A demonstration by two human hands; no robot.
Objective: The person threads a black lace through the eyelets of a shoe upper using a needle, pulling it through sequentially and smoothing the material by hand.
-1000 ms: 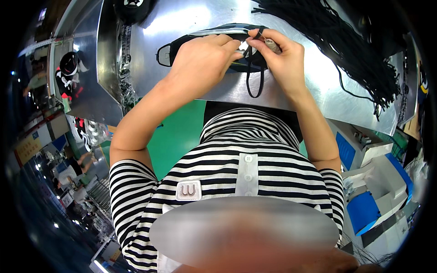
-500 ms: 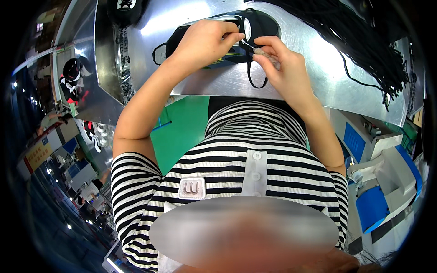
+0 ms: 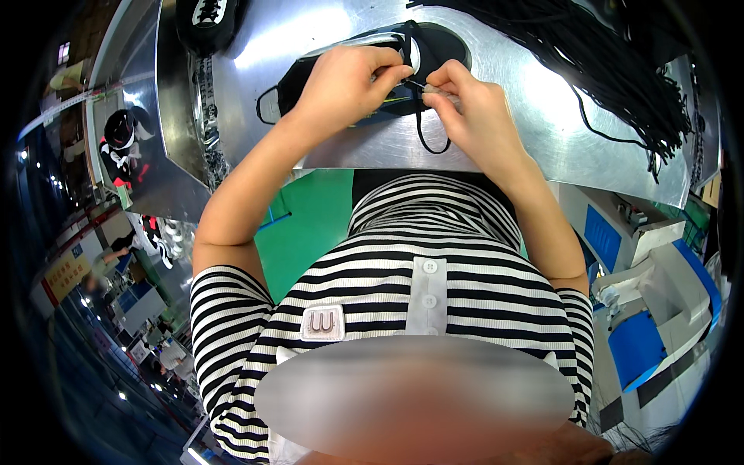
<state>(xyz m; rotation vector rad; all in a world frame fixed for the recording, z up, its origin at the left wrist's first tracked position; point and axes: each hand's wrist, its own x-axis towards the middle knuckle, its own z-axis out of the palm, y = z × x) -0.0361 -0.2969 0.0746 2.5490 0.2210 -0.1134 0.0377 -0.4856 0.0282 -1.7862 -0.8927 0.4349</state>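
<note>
A dark shoe (image 3: 449,48) with a pale tongue lies on its way across the metal table, toe to the right and a heel loop at its left end. A black shoelace (image 3: 419,128) crosses its opening and hangs in a loop over the near side. My left hand (image 3: 345,84) rests over the shoe's middle, thumb and forefinger pinched at the lacing; what they pinch is hidden. My right hand (image 3: 482,110) is closed round the pale, wrapped handle of a thin metal hook tool (image 3: 429,90), whose shaft points left toward my left fingertips.
A thick bundle of black laces (image 3: 597,70) spreads over the right of the metal table (image 3: 504,147). Another black shoe (image 3: 208,31) stands at the far left. Beyond the table's left edge are more shoes (image 3: 120,132). A grey and blue machine (image 3: 635,353) stands at my right.
My right hand and the hook tool have shifted slightly left, nearer my left fingertips. The whole view has moved a little; my left hand keeps its pinch at the lacing.
</note>
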